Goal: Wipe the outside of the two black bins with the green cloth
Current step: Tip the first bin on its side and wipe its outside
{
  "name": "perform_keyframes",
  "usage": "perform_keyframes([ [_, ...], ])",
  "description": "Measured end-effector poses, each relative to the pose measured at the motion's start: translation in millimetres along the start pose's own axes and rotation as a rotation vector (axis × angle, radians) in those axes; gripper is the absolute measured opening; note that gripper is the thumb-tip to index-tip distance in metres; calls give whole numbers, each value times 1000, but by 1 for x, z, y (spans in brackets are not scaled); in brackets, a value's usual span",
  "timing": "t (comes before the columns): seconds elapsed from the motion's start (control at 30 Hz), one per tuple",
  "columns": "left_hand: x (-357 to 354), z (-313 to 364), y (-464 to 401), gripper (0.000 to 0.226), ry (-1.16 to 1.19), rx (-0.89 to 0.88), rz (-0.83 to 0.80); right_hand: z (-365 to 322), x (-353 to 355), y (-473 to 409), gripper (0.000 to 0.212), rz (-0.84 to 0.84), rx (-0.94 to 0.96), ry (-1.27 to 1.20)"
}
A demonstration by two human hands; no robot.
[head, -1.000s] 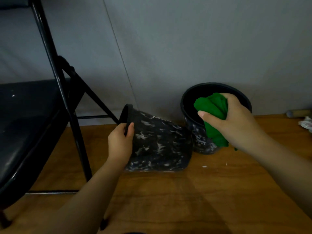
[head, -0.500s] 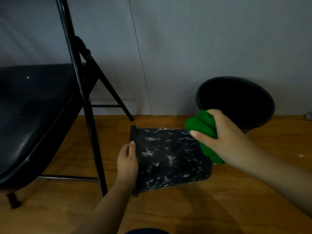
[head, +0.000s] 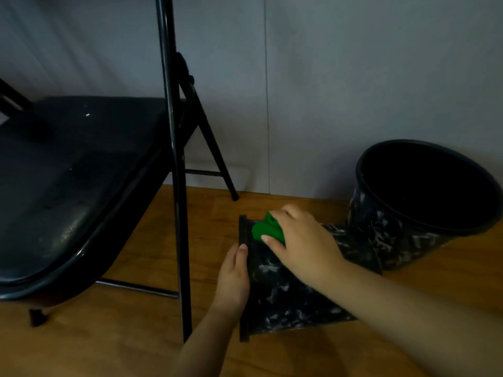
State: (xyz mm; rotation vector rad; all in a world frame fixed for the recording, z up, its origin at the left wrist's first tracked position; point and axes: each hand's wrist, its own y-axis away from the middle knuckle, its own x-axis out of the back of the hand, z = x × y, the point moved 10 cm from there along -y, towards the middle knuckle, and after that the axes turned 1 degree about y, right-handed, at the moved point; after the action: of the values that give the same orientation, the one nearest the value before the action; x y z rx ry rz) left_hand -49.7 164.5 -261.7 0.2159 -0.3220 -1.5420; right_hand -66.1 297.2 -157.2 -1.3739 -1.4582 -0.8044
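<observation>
Left hand (head: pixel 234 278): at 6 o'clock in the head view, fingers curled over the rim of the lying bin, thumb up along the rim's edge, holding it.
Right hand (head: pixel 302 242): just right of centre, fingers curled round the cloth, pressing it onto the lying bin's upper side near the rim.
Cloth (head: pixel 267 230): green, bunched, mostly under the right hand; its free part shows at the hand's 9 o'clock, touching the bin wall just beside the rim.
Lying bin (head: pixel 288 297): black with pale mottling, on its side on the floor, rim toward 9 o'clock, base toward 3 o'clock; the right forearm crosses over it.
Standing bin (head: pixel 394 235): same pattern, at 3 o'clock, upright, mouth open and dark inside; its lower wall looks to touch or nearly touch the lying bin's base, which one I cannot tell.
Chair (head: pixel 81 186): black folding chair at 9 o'clock, seat well left of the bins, one leg just left of the left hand.
Floor (head: pixel 122 344): brown wood.
Wall (head: pixel 353 77): grey, at 12 o'clock, behind the bins.
</observation>
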Motion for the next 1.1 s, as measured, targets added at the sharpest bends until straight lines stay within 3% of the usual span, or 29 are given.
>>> perform_keyframes([
  [0.17, 1, -7, -3, 35, -13, -20, 27, 2, -24, 6, 49, 79, -40, 6],
  [0.33, 1, -10, 3, 31, -1, -63, 17, -8, -31, 16, 44, 123, 50, 37],
  [0.47, 1, -13, 5, 32, 13, -87, 23, 23, -22, 13, 49, 185, -151, 61],
  [0.63, 0, -15, 7, 36, 28, -85, 6, -9, -38, 24, 51, 77, -75, -113],
  [0.8, -1, -14, 5, 36, 36, -89, 11, 15, -29, 14, 50, 153, -208, -33],
  [0.93, 1, -14, 7, 37, 34, -96, 12, -5, -37, 18, 52, 79, -140, -87],
  [1.1, -1, -15, 8, 36, 50, -84, 0, 27, -23, 10, 49, 159, -231, 21],
])
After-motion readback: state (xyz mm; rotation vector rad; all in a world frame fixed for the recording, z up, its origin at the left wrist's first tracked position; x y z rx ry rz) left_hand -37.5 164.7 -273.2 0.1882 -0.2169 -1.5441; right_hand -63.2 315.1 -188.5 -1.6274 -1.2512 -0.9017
